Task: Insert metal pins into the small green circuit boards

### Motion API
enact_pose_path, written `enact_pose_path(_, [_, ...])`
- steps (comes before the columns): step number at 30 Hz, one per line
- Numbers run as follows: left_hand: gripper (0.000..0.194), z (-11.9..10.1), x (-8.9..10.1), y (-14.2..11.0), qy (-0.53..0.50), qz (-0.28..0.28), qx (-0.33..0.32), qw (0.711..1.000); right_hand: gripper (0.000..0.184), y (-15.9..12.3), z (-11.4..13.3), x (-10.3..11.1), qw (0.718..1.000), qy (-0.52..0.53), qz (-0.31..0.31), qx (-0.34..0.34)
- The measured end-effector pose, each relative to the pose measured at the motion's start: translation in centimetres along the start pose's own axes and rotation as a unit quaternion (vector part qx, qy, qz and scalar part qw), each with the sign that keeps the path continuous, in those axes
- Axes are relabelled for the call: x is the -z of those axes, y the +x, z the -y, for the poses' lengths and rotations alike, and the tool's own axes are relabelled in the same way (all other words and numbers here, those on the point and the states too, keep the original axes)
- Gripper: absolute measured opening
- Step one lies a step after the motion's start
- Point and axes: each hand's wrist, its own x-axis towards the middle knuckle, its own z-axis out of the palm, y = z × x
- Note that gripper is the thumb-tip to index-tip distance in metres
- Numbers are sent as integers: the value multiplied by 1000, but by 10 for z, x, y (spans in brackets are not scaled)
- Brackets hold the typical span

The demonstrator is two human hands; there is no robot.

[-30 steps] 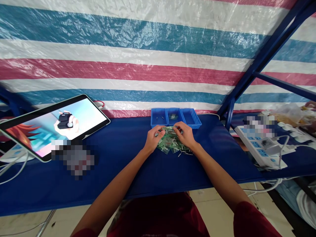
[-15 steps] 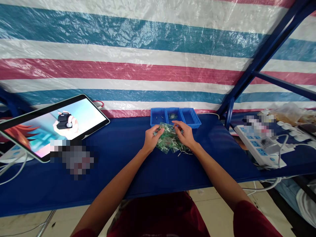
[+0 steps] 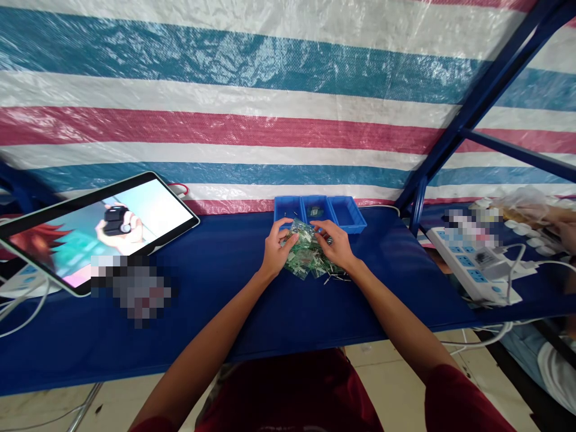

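Note:
A heap of small clear plastic bags with green and whitish contents lies on the blue table, with thin pale metal-looking pieces loose at its right edge. Above the heap, one small clear plastic bag is held up between my hands. My left hand is closed, thumb and fingers pinching the bag's left side. At its right side, my right hand curls its fingers closed on the edge. What is inside this bag is too small to make out.
Behind the heap stands a blue three-compartment tray with a bag and a few small pieces inside. A tablet leans at left beside a blurred object. At right are power strips, cables, a blue metal frame post and another person's hand.
The clear bag between my hands has risen slightly, and my fingers have shifted along its top edge. At far right, another person's hand has come into view.

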Motion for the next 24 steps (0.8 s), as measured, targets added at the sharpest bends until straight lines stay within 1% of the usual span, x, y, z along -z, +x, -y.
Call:
enact_pose_path(7, [40,3,-1,0,-15,4,2,1000,30,1,1,0,1000,5,3,13])
enact_pose_path(17, [43,2,-1,0,-70,6,31,997,30,0,2,1,1000,-5,10,18])
enact_pose_path(24, [41,1,0,0,-40,0,21,999,27,1,1,2,999,-28,11,28])
